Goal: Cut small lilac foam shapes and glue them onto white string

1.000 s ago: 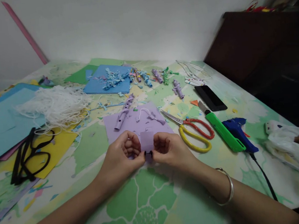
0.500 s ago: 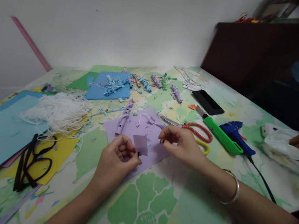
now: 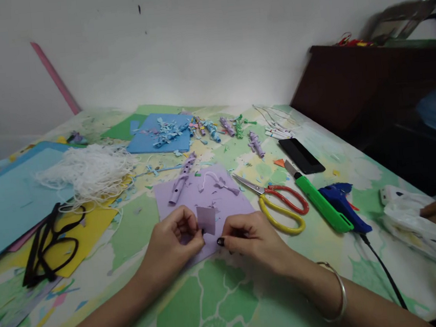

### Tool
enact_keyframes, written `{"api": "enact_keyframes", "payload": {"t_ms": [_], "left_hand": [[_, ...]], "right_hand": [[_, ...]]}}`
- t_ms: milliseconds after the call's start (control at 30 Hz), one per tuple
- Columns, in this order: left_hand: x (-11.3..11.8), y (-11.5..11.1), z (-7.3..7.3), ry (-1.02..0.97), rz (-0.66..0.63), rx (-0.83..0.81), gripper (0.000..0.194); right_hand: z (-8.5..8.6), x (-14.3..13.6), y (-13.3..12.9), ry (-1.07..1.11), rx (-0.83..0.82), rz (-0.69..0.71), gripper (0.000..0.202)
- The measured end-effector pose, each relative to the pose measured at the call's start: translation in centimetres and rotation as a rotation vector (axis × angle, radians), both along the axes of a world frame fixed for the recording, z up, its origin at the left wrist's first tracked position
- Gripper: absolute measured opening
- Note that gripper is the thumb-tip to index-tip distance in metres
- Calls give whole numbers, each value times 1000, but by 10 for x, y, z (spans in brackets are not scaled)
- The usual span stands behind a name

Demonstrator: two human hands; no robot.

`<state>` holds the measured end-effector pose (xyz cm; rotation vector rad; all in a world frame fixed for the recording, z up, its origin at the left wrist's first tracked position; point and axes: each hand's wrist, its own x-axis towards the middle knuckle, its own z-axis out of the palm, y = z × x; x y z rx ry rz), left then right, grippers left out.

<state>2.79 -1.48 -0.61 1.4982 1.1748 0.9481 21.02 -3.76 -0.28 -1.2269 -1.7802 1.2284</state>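
Observation:
A small rectangle of purple paper (image 3: 207, 220) stands upright, its lower left corner pinched between the thumb and fingertips of my left hand (image 3: 175, 239). Just to its right is my right hand (image 3: 250, 237), fingers curled and thumb tip against them; anything in that pinch is too small to make out. Both hands are over the near part of a larger purple sheet (image 3: 167, 193). On that sheet lie a rolled purple paper tube (image 3: 178, 187) with dark dots, a white string (image 3: 212, 174) and purple scraps (image 3: 226, 186).
Scissors (image 3: 281, 203) with red and yellow handles lie right of the sheet, beside a green box cutter (image 3: 322, 202), a blue glue gun (image 3: 343, 205) and a black phone (image 3: 302, 155). Leftward are white string (image 3: 87, 171) and black glasses (image 3: 52, 246). Paper figures (image 3: 212, 130) lie behind.
My right hand has moved down and left, closer to the small purple paper, and its fingers have drawn together. My left hand keeps its pinch. The view has tilted slightly upward.

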Motion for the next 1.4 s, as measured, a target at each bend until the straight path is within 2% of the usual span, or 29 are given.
{"api": "enact_keyframes", "payload": {"t_ms": [167,300,400,500,567,767,867,933,1000,1067,1133,1167,1267,1400], "left_hand": [[0,-3,0,-27,-30,-3,19],[2,-6,-4,-36,-79,-13,19],[0,-4,-4,-3,-71,42,19],[-4,1,-3,20,-27,94,20],[-6,2,-3,-23,-35,39,20],[-1,-7,-1,-243,-191,-223,19],[3,-8,1,-238,-204,-261,14],[2,-6,1,-234,-183,-256,16],[-2,-3,-1,-246,-136,-245,15],[-5,0,-5,-267,-81,-246,15],[-8,3,-6,-298,-43,-263,17],[-9,4,-7,-315,-31,-278,18],[-11,6,-4,-365,-10,-326,21],[-11,7,-4,-360,10,-338,23]], "right_hand": [[2,-2,-2,-127,93,-51,21],[-1,-3,-2,-195,181,-10,27],[-3,-1,0,-160,165,5,30],[-2,1,2,-130,138,-44,30],[-1,2,3,-107,112,-71,29],[-6,-2,3,-64,28,-85,29],[-6,-2,3,-77,19,-15,26],[0,4,6,-112,56,37,21],[11,17,12,-207,132,6,16],[24,36,19,-447,203,-172,11],[34,57,25,-853,94,-382,9],[37,66,27,-933,36,-423,8],[36,84,31,-1022,-56,-436,16],[30,90,33,-1041,-111,-472,31]]}}
